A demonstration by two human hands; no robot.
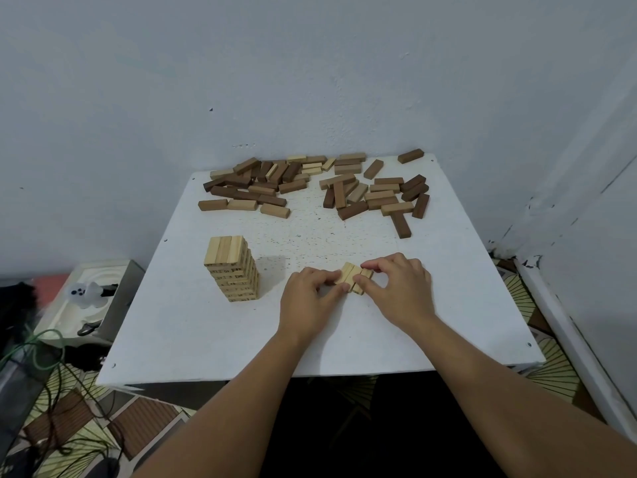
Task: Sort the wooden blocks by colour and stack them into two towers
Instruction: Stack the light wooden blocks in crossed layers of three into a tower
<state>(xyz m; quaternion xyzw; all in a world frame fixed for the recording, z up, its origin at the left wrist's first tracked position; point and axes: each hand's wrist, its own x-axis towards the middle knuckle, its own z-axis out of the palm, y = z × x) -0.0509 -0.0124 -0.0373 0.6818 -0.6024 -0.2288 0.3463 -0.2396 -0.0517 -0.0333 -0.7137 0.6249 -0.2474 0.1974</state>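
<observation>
Three pale blocks (353, 281) are lying side by side on the white worktop (448, 305), right of the pale tower (231, 269); the left hand (310, 301) and right hand (396, 288) are pinching them with curled fingers. Next probably comes lifting this squared layer onto the tower, keeping it together. Mixed blocks (310, 188) are waiting far back.

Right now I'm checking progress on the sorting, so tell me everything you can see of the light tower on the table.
The light tower is built of pale wooden blocks only, in many layers, with three blocks side by side on top. Small dark print shows on the side faces. It stands upright and looks straight, on the white table, left of both hands. Nothing touches it but the table.
</observation>
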